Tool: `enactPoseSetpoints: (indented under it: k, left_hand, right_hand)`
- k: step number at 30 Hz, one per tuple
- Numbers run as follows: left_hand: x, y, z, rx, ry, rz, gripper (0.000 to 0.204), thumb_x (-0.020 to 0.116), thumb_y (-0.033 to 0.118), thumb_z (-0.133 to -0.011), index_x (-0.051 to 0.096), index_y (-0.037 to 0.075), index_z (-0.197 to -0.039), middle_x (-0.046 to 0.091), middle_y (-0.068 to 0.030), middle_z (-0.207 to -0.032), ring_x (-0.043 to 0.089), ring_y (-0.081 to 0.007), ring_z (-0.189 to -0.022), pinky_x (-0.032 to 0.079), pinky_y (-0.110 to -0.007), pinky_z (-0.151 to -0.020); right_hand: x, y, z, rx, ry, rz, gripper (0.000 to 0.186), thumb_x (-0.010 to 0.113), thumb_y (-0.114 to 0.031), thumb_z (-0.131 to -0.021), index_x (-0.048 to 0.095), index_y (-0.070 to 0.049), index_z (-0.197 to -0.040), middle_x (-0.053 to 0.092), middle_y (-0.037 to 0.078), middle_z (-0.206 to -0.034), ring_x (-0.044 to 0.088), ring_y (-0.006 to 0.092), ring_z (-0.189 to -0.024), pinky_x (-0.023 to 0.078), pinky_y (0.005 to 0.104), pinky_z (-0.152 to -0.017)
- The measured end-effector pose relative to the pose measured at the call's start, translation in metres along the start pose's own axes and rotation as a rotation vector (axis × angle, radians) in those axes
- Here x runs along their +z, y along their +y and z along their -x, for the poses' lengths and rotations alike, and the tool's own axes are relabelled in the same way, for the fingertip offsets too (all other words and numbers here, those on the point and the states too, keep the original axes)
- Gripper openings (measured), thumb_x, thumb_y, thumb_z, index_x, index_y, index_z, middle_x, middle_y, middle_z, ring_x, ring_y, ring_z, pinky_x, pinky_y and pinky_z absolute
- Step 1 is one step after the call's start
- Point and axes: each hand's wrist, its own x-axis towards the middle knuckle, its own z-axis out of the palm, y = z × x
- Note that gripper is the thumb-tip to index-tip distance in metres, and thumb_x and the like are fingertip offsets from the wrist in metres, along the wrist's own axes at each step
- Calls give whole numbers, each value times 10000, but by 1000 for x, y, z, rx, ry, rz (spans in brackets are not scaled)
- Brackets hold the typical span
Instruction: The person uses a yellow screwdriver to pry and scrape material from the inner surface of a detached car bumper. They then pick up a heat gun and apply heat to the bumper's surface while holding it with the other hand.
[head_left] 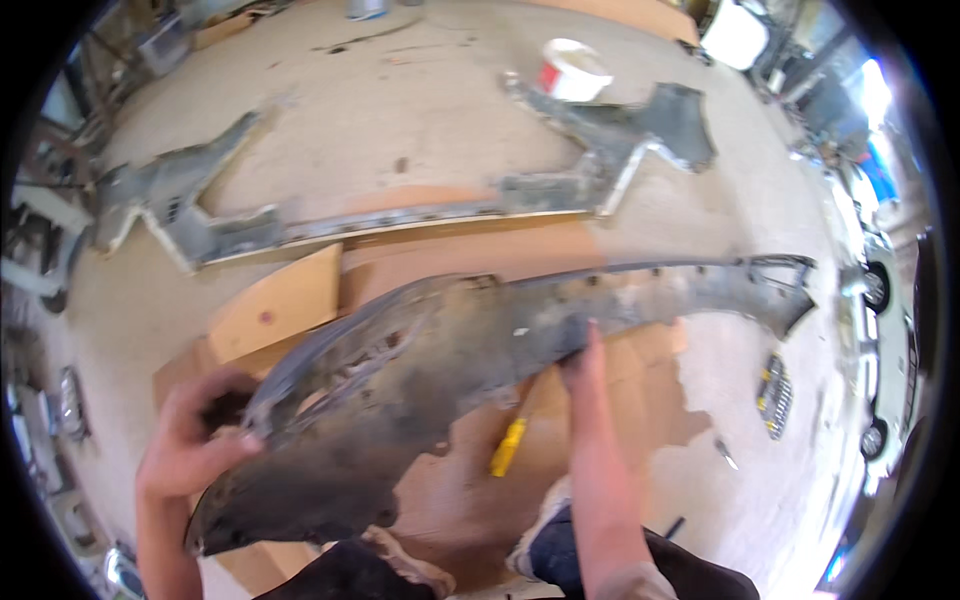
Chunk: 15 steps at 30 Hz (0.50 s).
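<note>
A long, dirty, dark grey car bumper (480, 340) lies tilted across my front, its rough side facing up. At its left end my left hand (205, 430) is closed on the edge, thumb pressed to the near side and fingers curled over the rim. My right hand (582, 362) grips the lower edge near the middle; its fingers are mostly hidden in shadow and behind the bumper. Just left of the right forearm, a screwdriver with a yellow handle (510, 447) lies on the cardboard (470, 500), its far end covered by the bumper.
Beyond the bumper, a large cut car body panel (390, 218) stretches across the floor. Behind it stands a white bucket (575, 70). To the right lie a yellow and black socket set (773, 398) and a small tool (726, 454). A cardboard flap (280, 305) rises at left.
</note>
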Motion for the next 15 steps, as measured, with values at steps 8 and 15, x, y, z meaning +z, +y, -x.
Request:
enactPoseSetpoints:
  k: [8,15]
  left_hand:
    - [31,-70,19,-80,184,-113,284,669,99,-795,532,-2,-1022,572,-57,-892,519,-129,-838,433,-272,-762]
    - [29,-101,53,-242,145,-318,215,592,127,-827,589,-36,-966,556,-112,-709,510,-176,-695,461,-327,-688]
  right_hand:
    - [7,8,-12,-29,400,-106,291,612,-182,-903,572,-36,-1152,626,105,-1142,590,295,-1048,445,498,-959]
    - [22,8,5,-21,458,-120,320,611,-102,-893,537,4,-1186,614,121,-1132,601,296,-1009,500,477,-882]
